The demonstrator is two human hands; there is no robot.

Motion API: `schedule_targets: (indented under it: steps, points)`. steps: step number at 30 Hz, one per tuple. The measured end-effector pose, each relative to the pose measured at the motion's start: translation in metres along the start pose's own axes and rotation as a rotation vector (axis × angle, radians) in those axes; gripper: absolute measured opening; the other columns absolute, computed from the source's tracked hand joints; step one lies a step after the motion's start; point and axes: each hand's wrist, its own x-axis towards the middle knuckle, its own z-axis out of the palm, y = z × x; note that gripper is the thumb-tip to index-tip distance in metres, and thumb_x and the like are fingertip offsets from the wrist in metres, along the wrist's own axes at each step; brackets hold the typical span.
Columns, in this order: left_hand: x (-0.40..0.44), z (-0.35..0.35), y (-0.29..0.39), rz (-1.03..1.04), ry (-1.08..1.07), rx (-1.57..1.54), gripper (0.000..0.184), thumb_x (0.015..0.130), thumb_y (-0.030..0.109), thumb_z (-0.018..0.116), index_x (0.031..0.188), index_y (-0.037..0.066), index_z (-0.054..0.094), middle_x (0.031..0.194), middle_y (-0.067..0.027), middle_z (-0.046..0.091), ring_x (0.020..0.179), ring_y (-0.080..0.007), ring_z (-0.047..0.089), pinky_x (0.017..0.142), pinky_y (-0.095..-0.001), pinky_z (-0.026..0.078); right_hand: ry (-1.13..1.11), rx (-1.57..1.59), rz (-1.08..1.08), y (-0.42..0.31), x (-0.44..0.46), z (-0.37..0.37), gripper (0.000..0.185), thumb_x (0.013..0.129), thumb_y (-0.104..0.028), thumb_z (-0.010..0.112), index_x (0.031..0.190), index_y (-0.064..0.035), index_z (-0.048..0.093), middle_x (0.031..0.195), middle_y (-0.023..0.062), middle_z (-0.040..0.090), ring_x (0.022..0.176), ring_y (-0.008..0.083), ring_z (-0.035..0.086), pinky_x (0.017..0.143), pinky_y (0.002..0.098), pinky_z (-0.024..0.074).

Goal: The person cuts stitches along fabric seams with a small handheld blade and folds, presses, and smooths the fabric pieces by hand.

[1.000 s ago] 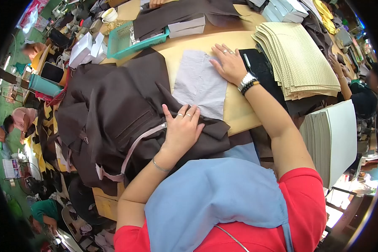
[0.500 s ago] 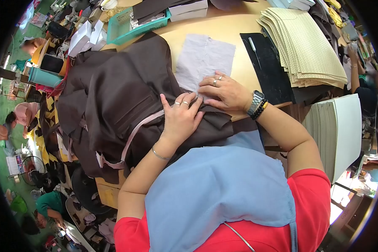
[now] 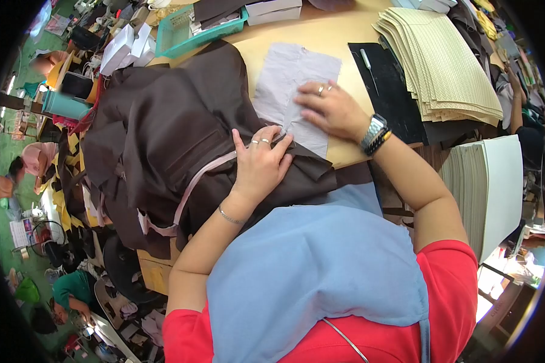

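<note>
My left hand [image 3: 262, 158] lies on the dark brown fabric [image 3: 181, 115], fingers spread and pressing where it meets a pale lilac cloth piece [image 3: 278, 75]. That cloth is flat on the table, with a wrinkled line down its middle. Over the cloth's right side is my right hand [image 3: 330, 109], slightly blurred, its fingers loosely bent and apart with nothing seen in them. Whether its fingertips touch the cloth, I cannot tell. A pink strip [image 3: 194, 181] runs along the brown fabric, to the left of my left hand.
A white-handled pointed tool [image 3: 367, 66] rests on a black sheet [image 3: 384, 100]. Cream textured sheets [image 3: 436, 66] are stacked on the right, above a thick pale stack [image 3: 481, 187]. A teal basket [image 3: 203, 41] and white boxes [image 3: 127, 51] stand at the back left. Other people work nearby.
My right hand has moved up and right, away from my left hand, uncovering more of the lilac cloth. My left hand stays nearly in place.
</note>
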Motion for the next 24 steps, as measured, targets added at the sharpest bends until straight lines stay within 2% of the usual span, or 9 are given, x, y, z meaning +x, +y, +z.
schedule_targets:
  steps: [5, 10, 12, 16, 19, 20, 21, 22, 24]
  points:
    - [-0.002, -0.001, 0.0, 0.025, 0.058, 0.022, 0.035, 0.08, 0.026, 0.075, 0.114, 0.022, 0.07, 0.122, -0.0041, 0.054, 0.121, -0.0237, 0.051, 0.106, -0.0711, 0.023, -0.029, -0.227, 0.232, 0.031, 0.028, -0.008, 0.047, 0.098, -0.046, 0.053, 0.135, -0.0175, 0.059, 0.143, 0.0089, 0.054, 0.13, 0.0283, 0.051, 0.106, 0.0563, 0.0359]
    - [-0.001, 0.0, 0.004, 0.082, 0.113, -0.039, 0.036, 0.081, 0.035, 0.076, 0.112, 0.018, 0.071, 0.121, -0.0052, 0.053, 0.122, -0.0271, 0.048, 0.107, -0.0685, 0.023, 0.059, -0.377, 0.363, 0.05, 0.038, 0.007, 0.06, 0.099, -0.05, 0.049, 0.149, -0.0169, 0.04, 0.147, 0.0108, 0.05, 0.139, 0.0303, 0.042, 0.113, 0.0603, 0.0279]
    - [0.015, -0.003, 0.019, 0.137, 0.152, -0.044, 0.047, 0.082, 0.044, 0.073, 0.115, 0.011, 0.067, 0.127, -0.0083, 0.053, 0.124, -0.0298, 0.047, 0.107, -0.0638, 0.028, 0.163, -0.176, 0.365, 0.056, 0.036, 0.009, 0.056, 0.1, -0.046, 0.051, 0.146, -0.0152, 0.043, 0.145, 0.0114, 0.051, 0.137, 0.0311, 0.044, 0.113, 0.0614, 0.0267]
    - [0.066, 0.02, 0.044, -0.001, 0.1, -0.031, 0.051, 0.084, 0.043, 0.071, 0.118, 0.007, 0.061, 0.136, -0.0146, 0.052, 0.127, -0.0336, 0.048, 0.105, -0.0582, 0.035, 0.456, 0.133, 0.342, 0.059, 0.032, 0.001, 0.044, 0.098, -0.033, 0.056, 0.135, -0.0103, 0.055, 0.135, 0.0147, 0.059, 0.127, 0.0352, 0.052, 0.113, 0.0553, 0.0302]
    - [0.086, 0.048, 0.031, -0.021, 0.077, -0.034, 0.045, 0.087, 0.034, 0.068, 0.119, 0.004, 0.058, 0.135, -0.0181, 0.054, 0.124, -0.0354, 0.051, 0.103, -0.0529, 0.04, 0.728, 0.34, 0.379, 0.067, 0.027, -0.004, 0.036, 0.099, -0.023, 0.056, 0.128, -0.0027, 0.059, 0.125, 0.018, 0.064, 0.119, 0.0326, 0.059, 0.106, 0.0398, 0.0415]
    - [0.085, 0.053, 0.024, 0.006, 0.077, -0.059, 0.042, 0.088, 0.03, 0.067, 0.119, 0.003, 0.057, 0.134, -0.0189, 0.055, 0.123, -0.0356, 0.052, 0.102, -0.0512, 0.041, 0.794, 0.363, 0.389, 0.076, 0.024, 0.0, 0.034, 0.1, -0.022, 0.056, 0.128, -0.0015, 0.06, 0.124, 0.0178, 0.064, 0.117, 0.0281, 0.06, 0.102, 0.0352, 0.0445]
    - [0.085, 0.049, 0.02, 0.035, 0.069, -0.085, 0.04, 0.089, 0.027, 0.066, 0.119, 0.002, 0.057, 0.133, -0.0197, 0.056, 0.122, -0.0358, 0.053, 0.101, -0.0495, 0.042, 0.791, 0.511, 0.471, 0.078, 0.02, 0.001, 0.033, 0.103, -0.018, 0.052, 0.131, -0.0007, 0.058, 0.129, 0.0109, 0.062, 0.122, 0.0194, 0.056, 0.106, 0.0307, 0.0407]
    - [0.083, 0.047, 0.017, 0.022, 0.105, -0.174, 0.03, 0.097, 0.02, 0.058, 0.119, 0.001, 0.055, 0.127, -0.0163, 0.059, 0.116, -0.0296, 0.057, 0.1, -0.0408, 0.044, 0.838, 0.591, 0.455, 0.082, 0.019, 0.003, 0.035, 0.104, -0.021, 0.051, 0.133, -0.0017, 0.056, 0.131, 0.0098, 0.061, 0.124, 0.0185, 0.054, 0.107, 0.0317, 0.0392]
    - [0.078, 0.04, 0.009, -0.151, 0.191, -0.789, 0.029, 0.1, 0.021, 0.054, 0.121, 0.002, 0.054, 0.126, -0.0125, 0.059, 0.116, -0.0244, 0.057, 0.099, -0.0368, 0.044, 0.94, 0.784, 0.473, 0.081, 0.019, 0.004, 0.04, 0.105, -0.029, 0.049, 0.136, -0.0036, 0.054, 0.135, 0.0095, 0.058, 0.127, 0.0189, 0.051, 0.109, 0.0338, 0.0371]
